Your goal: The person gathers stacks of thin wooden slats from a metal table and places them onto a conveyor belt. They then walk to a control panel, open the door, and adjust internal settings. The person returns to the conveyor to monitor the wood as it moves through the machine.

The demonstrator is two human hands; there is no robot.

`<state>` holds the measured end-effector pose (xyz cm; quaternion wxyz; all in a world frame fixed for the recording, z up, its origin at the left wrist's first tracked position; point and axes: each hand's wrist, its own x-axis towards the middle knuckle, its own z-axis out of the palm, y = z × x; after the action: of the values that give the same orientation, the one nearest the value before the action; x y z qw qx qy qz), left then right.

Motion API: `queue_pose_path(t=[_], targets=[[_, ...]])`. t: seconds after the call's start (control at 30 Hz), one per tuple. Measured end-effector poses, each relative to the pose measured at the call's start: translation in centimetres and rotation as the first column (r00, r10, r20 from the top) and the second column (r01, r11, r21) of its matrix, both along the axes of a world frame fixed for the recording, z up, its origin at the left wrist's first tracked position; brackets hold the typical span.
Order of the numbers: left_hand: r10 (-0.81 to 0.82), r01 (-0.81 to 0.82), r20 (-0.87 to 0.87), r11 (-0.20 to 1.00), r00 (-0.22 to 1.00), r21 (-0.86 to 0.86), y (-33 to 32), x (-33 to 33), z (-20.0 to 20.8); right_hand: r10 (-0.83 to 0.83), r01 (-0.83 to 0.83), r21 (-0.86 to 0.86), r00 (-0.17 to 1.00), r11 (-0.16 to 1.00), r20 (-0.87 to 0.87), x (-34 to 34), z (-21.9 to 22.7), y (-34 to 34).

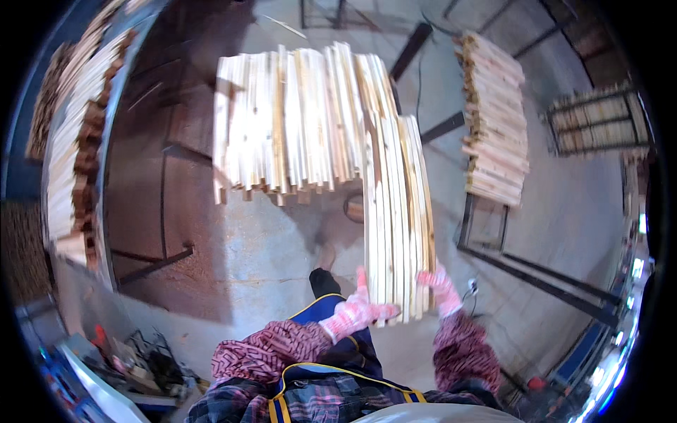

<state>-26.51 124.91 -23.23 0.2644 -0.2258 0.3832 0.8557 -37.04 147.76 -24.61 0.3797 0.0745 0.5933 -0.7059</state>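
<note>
A bundle of long pale wooden strips (396, 225) lies lengthwise in front of me, its far end resting against or over the right side of a wide row of similar strips (289, 120). My left hand (356, 312), in a pink-and-white glove, grips the bundle's near left corner, thumb along the side and fingers at the near end. Against the right edge, close to that end, my right hand (441, 287) presses in a matching glove. Between them the strips are squeezed side by side. Parts of the fingers are hidden by the wood.
Another stack of strips (496, 120) sits on a metal frame to the right, with a caged stack (592, 120) beyond. More strips (81, 155) are piled at the left. Dark metal bars (543, 282) stand near the right. Cluttered tools (134, 363) lie at lower left.
</note>
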Motion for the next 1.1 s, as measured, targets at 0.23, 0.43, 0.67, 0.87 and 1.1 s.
queue_pose_path(t=[0.23,0.43,0.67,0.87,1.1], targets=[[-0.086,0.073,-0.021,0.934,0.996,-0.350,-6.6,18.0,8.6,0.224,-0.225,-0.280,0.974,0.933,-0.035,14.2,11.5,-11.6],[0.057,-0.117,-0.113,0.757,0.992,-0.643,-11.8,35.3,18.7,0.343,-0.436,-0.297,0.884,0.850,-0.318,25.6,15.2,-18.5],[0.476,-0.451,-0.200,0.501,0.856,-0.738,-5.5,38.3,32.9,0.672,-0.774,-0.458,0.619,0.436,-0.407,24.6,29.5,-25.4],[0.748,-0.632,-0.289,0.218,0.598,-0.743,-19.7,42.3,35.1,0.855,-0.911,-0.380,0.319,0.158,-0.408,27.5,33.0,-47.5],[0.939,-0.996,-0.344,-0.050,-0.020,-0.078,-51.0,62.0,20.8,0.956,-0.967,-0.164,0.225,0.195,-0.187,49.9,23.7,-83.6]])
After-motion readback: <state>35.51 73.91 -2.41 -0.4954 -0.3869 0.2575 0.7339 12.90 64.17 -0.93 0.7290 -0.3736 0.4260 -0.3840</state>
